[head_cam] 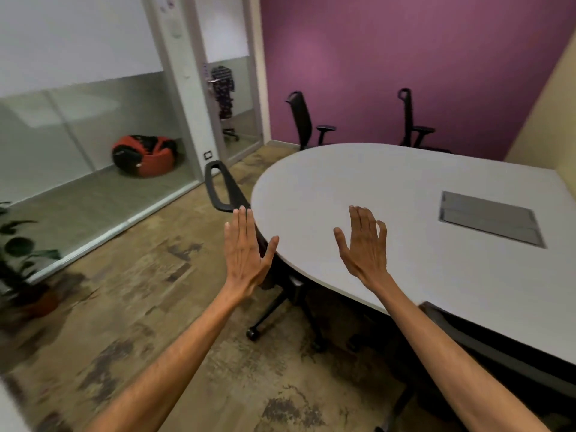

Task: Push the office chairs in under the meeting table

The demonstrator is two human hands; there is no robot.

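Black mesh and plastic are making up the nearest office chair (229,190), whose looped backrest is leaning against the rounded end of the meeting table (389,194), its wheeled base already sitting beneath the edge. Both hands are hovering flat with fingers spread, holding nothing: the left hand (246,254) is showing in front of the chair's back, the right hand (366,244) above the smooth pale tabletop; contact cannot be confirmed. This chair is looking pushed in. Two more chairs, one (304,121) and another (411,120), are standing along the purple wall (405,57), seemingly set slightly back from the far edge, so the next move is probably calling for walking round across the mottled carpet (131,307). A dark chair back (486,347) is showing at the near side.
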